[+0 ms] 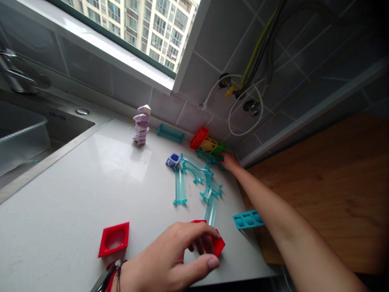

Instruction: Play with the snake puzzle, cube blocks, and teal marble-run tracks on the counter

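My left hand [179, 251] is low in the middle of the head view, fingers curled onto a red block [218, 243], the thumb apart below it. Part of the red plastic is hidden behind the fingers. My right hand [229, 161] reaches to the far corner, its fingers bent at a pile with a green block [221, 148] and a teal track piece [206, 156]. What these fingers hold is too small to make out. Between the hands lie clear teal track pieces [180, 184], straight and curved, with a purple block [173, 160] at their left end.
A red block with a round hollow [114, 240] lies at left. Toward the wall stand a lilac stack [142, 125], a teal tray-like piece [170, 133], and red [199, 138] and yellow blocks [208, 144]. A blue piece [248, 219] juts at the counter's right edge. A sink [69, 132] is far left.
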Demonstrator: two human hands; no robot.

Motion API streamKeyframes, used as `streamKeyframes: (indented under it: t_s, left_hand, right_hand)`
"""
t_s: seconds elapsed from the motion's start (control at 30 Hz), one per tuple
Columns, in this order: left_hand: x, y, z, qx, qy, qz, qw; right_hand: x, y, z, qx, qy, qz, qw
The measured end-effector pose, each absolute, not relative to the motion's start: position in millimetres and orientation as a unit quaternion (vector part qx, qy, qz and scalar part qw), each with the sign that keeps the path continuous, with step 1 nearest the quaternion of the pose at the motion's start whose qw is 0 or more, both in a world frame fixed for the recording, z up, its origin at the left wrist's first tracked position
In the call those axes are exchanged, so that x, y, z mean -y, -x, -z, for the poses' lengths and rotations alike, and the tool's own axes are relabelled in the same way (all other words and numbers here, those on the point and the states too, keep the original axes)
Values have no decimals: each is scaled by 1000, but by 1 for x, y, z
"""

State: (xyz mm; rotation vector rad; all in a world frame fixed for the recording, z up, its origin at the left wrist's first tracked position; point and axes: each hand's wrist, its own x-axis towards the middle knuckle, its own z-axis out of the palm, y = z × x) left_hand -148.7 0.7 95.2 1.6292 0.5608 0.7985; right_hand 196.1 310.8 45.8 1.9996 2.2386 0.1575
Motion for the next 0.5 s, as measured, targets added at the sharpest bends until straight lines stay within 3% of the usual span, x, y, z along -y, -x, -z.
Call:
streamKeyframes:
  t_s: [0.5]
  left_hand:
    - [-2,138,-80,-262,-763,-328,492]
  right_hand:
    - [-322,-185,-38,-751,-657,-44,54]
